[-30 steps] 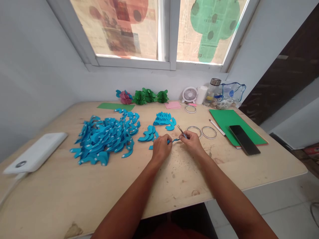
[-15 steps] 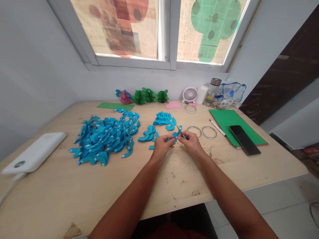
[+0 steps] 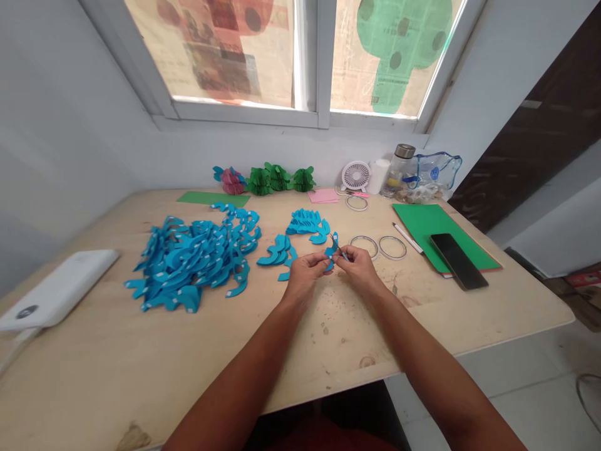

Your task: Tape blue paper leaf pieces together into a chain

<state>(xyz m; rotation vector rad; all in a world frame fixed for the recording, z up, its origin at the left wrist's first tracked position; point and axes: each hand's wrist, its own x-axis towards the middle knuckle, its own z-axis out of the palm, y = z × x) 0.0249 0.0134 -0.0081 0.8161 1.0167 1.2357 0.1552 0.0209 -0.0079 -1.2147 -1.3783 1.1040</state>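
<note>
I see the blue piece [image 3: 331, 252] lifted off the tabletop [image 3: 328, 338] since a second ago; it now stands nearly upright between my hands. My left hand [image 3: 305, 275] pinches its lower end. My right hand [image 3: 360, 268] grips tweezers [image 3: 339, 246] whose tips touch the piece, so the tip work looks underway. Small blue stacks [image 3: 307, 224] lie just beyond my fingers.

Table [image 3: 282, 351]: pale wood, matt, speckled. Blue cutouts [image 3: 192, 260]: matt paper or foam, cannot tell. Tweezers [image 3: 339, 246]: thin metal. Phone [image 3: 458, 252]: glossy black.
</note>
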